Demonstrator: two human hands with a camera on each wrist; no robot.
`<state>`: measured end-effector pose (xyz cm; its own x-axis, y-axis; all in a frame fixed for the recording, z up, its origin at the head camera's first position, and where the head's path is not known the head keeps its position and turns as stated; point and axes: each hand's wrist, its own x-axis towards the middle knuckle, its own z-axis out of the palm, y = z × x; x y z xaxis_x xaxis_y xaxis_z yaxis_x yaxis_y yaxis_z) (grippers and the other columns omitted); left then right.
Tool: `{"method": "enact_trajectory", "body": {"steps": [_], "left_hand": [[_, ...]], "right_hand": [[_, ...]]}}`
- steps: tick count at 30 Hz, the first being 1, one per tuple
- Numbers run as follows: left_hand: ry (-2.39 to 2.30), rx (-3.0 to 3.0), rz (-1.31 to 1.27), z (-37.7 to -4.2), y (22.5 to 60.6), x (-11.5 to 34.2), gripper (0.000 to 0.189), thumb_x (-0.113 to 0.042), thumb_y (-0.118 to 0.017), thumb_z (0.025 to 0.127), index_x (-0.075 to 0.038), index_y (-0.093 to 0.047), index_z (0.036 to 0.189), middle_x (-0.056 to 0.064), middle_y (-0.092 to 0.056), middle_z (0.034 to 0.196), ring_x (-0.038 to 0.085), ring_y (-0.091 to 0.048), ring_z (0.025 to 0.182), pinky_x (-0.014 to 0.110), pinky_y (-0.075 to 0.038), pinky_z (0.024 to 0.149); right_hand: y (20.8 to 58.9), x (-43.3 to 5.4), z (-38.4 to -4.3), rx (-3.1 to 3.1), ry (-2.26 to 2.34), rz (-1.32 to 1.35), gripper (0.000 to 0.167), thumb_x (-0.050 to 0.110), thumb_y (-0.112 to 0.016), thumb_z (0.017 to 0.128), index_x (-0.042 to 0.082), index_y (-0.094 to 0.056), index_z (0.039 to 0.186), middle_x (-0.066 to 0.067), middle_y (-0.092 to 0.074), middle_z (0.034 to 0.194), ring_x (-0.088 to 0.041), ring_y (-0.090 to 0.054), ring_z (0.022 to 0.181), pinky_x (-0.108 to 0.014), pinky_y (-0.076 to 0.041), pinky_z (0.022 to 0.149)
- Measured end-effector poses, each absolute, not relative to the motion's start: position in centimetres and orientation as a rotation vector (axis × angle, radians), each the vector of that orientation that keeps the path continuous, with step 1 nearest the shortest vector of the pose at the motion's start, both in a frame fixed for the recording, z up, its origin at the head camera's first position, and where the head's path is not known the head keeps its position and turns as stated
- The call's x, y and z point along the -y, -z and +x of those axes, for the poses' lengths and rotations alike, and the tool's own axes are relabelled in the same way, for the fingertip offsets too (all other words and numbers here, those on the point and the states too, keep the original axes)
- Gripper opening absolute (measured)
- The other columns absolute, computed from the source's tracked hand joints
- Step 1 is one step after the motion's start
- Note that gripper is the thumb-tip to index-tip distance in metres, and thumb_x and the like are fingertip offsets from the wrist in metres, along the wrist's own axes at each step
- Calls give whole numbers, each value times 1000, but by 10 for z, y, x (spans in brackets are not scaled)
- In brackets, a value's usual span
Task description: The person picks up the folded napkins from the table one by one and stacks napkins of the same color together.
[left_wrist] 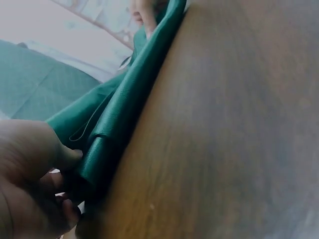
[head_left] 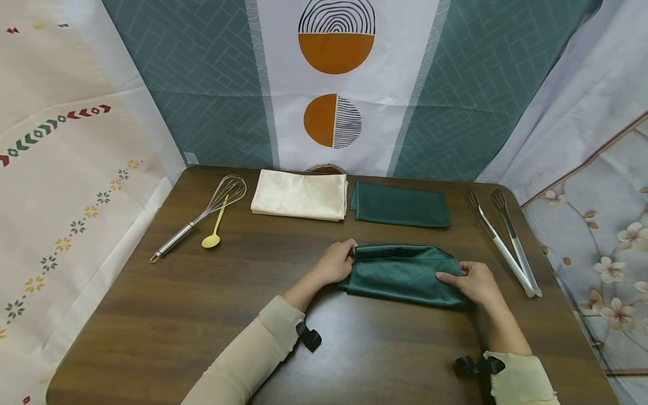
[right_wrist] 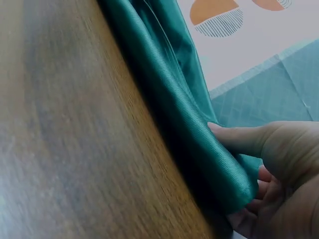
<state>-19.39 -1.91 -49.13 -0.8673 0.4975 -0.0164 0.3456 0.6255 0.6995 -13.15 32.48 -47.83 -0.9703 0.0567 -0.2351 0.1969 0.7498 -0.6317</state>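
The left hand [head_left: 334,263] pinches the left end of a folded, glossy green cloth [head_left: 395,278]; the right hand [head_left: 478,282] pinches its right end, thumb on top, other fingers curled round the edge. The cloth is right of the counter's [head_left: 152,326] middle. Beyond it lie a folded cream cloth [head_left: 300,194] and a dark green cloth [head_left: 402,204].

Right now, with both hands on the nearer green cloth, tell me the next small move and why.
Probably press the nearer green cloth flat: the left hand and right hand grip its opposite ends, and its far edge bulges, while the farther green cloth lies flat, folded beside the cream cloth.
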Motion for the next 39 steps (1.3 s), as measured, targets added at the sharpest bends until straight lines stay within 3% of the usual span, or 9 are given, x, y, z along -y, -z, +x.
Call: {"method": "enact_trajectory", "body": {"steps": [4, 7, 13, 16, 20, 27, 31, 34, 39], "left_hand": [[-1221, -2508, 497, -192, 487, 21, 42, -12, -76, 91, 2, -53, 123, 10, -58, 96, 21, -52, 82, 35, -45, 77], [-1354, -2386, 392, -191, 482, 22, 49, -7, -87, 80, 7, -53, 112, 3, -47, 82, 15, -42, 69, 29, -39, 67], [-1318, -2357, 467, -190, 477, 22, 29, -8, -82, 85, -4, -56, 73, -2, -43, 65, 12, -41, 59, 24, -37, 58], [-1309, -2369, 493, -191, 478, 22, 15, -11, -75, 92, -7, -65, 83, -2, -55, 77, 14, -49, 70, 25, -42, 65], [-1321, -2365, 479, -191, 480, 21, 11, -14, -69, 97, -6, -66, 92, 0, -52, 76, 16, -49, 72, 27, -42, 66], [-1437, -2287, 416, -192, 487, 22, 8, -14, -66, 99, -6, -68, 101, 2, -44, 64, 15, -44, 59, 26, -41, 60], [-1468, -2237, 364, -191, 487, 23, 41, -14, -73, 95, 1, -62, 132, 16, -68, 106, 24, -64, 93, 34, -53, 84], [-1494, -2177, 328, -192, 487, 24, 65, -7, -81, 87, 6, -51, 144, 21, -58, 139, 34, -57, 125, 41, -49, 102], [-1556, -2117, 311, -194, 491, 24, 56, 0, -83, 82, 3, -62, 133, 14, -70, 120, 27, -63, 114, 35, -53, 93]], "right_hand": [[478, -325, -130, -2686, 1145, 218, 55, 35, -77, 92, -13, -62, 113, -19, -69, 90, -16, -57, 76, -25, -47, 64], [475, -326, -128, -2634, 1226, 205, 72, 31, -78, 92, -17, -50, 137, -29, -67, 119, -16, -64, 90, -24, -53, 70], [473, -328, -128, -2578, 1342, 195, 39, 22, -79, 90, -11, -62, 100, -8, -58, 75, -12, -50, 66, -26, -44, 57], [473, -329, -128, -2565, 1313, 181, 52, 25, -72, 96, -18, -56, 121, -28, -64, 103, -33, -62, 97, -40, -55, 83], [474, -330, -128, -2545, 1232, 198, 85, 34, -63, 101, -22, -20, 149, -44, -37, 144, -51, -44, 131, -59, -41, 105], [478, -335, -126, -2254, 1693, 266, 78, 18, -67, 100, -19, -21, 151, -22, -61, 135, -20, -60, 118, -33, -52, 96], [481, -336, -123, -2110, 1817, 180, 56, 9, -67, 98, -19, -43, 140, 4, -75, 100, -7, -69, 86, -25, -57, 74], [483, -337, -122, -2238, 1651, 99, 37, 13, -74, 94, -12, -62, 119, 6, -72, 85, -7, -64, 75, -25, -55, 67], [480, -335, -123, -2446, 1425, 63, 29, 24, -74, 95, -5, -67, 96, 2, -65, 76, -10, -54, 67, -26, -48, 62]]}}
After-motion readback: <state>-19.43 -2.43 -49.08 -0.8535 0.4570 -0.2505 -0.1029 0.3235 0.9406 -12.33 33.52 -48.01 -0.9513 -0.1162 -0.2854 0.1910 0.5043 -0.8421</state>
